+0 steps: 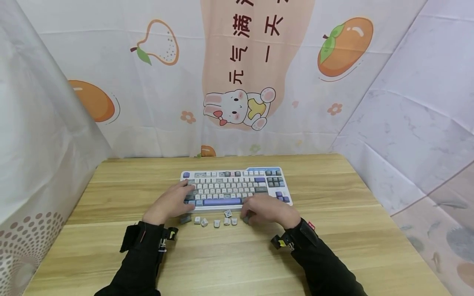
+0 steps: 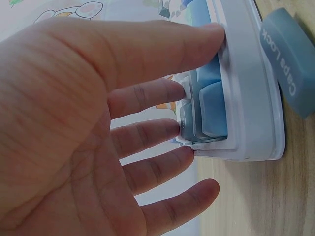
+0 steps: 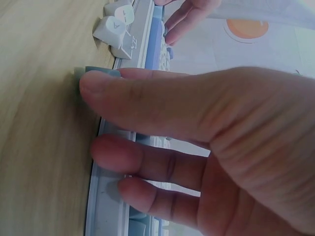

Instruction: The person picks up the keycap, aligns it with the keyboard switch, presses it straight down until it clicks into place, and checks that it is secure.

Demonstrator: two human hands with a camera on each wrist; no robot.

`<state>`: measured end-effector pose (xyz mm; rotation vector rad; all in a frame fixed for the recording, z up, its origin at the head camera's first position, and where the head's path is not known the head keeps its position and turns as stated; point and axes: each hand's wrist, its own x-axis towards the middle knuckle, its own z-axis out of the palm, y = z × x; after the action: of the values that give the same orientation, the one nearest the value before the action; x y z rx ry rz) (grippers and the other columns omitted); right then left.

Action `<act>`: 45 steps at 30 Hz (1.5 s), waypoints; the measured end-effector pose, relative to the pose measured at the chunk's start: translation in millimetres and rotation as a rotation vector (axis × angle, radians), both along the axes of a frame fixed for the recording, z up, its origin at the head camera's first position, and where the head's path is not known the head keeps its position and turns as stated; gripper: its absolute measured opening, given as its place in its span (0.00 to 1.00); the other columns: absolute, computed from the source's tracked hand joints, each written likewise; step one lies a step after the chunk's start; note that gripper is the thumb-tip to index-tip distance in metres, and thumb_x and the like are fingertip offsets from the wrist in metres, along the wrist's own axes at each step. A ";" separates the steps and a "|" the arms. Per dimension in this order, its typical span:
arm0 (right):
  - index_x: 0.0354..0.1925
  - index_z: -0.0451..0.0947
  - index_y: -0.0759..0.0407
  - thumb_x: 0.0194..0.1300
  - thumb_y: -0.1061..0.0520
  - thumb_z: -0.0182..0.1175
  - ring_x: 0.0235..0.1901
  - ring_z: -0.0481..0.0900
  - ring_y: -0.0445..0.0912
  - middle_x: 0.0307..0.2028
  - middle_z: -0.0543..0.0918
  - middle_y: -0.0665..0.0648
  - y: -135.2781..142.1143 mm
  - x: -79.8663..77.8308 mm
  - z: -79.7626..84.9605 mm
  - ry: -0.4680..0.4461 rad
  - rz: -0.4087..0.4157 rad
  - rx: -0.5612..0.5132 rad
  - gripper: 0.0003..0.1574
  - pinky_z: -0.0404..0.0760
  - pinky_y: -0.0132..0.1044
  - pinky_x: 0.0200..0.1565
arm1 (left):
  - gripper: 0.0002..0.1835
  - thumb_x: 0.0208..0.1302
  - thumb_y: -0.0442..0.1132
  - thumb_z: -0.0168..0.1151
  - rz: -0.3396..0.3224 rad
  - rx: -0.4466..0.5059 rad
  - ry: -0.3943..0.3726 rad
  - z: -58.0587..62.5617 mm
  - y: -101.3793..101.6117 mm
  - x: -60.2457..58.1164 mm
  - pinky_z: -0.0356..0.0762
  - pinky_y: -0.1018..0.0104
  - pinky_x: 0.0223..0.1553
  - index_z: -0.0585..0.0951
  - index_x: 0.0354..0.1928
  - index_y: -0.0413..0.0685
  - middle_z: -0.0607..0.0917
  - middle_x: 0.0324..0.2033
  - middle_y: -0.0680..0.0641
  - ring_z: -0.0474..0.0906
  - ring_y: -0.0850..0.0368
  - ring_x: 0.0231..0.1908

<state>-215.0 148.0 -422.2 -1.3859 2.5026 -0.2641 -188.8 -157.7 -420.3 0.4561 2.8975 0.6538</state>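
Note:
A white keyboard [image 1: 222,202] with white, grey and blue keycaps lies on the table. My left hand [image 1: 168,203] rests at its left end, fingers spread and nearly straight; in the left wrist view the thumb lies over the front edge by the blue keys. Just in front of that edge is a grey-blue Caps Lock keycap [image 2: 290,61]. My right hand [image 1: 272,209] is at the keyboard's front edge, thumb and index finger pinching a grey-green keycap [image 3: 103,70] low over the wood. Most of this keycap is hidden behind the thumb.
Several loose white keycaps [image 1: 217,223] lie in a row before the keyboard, between the hands. One keycap with a dark square outline [image 1: 228,213] sits close to the front edge. Printed cloth [image 1: 155,102] hangs behind the wooden table [image 1: 222,263] and at both sides.

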 end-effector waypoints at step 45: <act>0.49 0.81 0.54 0.64 0.51 0.60 0.29 0.73 0.37 0.40 0.82 0.47 -36.4 -36.4 26.7 0.112 -0.205 -0.262 0.17 0.74 0.32 0.31 | 0.32 0.57 0.41 0.64 -0.014 -0.012 0.017 -0.1 -1.2 0.0 0.58 0.43 0.62 0.71 0.62 0.35 0.61 0.66 0.29 0.56 0.33 0.65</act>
<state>-251.5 111.6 -395.4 -1.2640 2.7878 -0.5904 -188.9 -158.9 -420.4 0.4822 2.9103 0.6328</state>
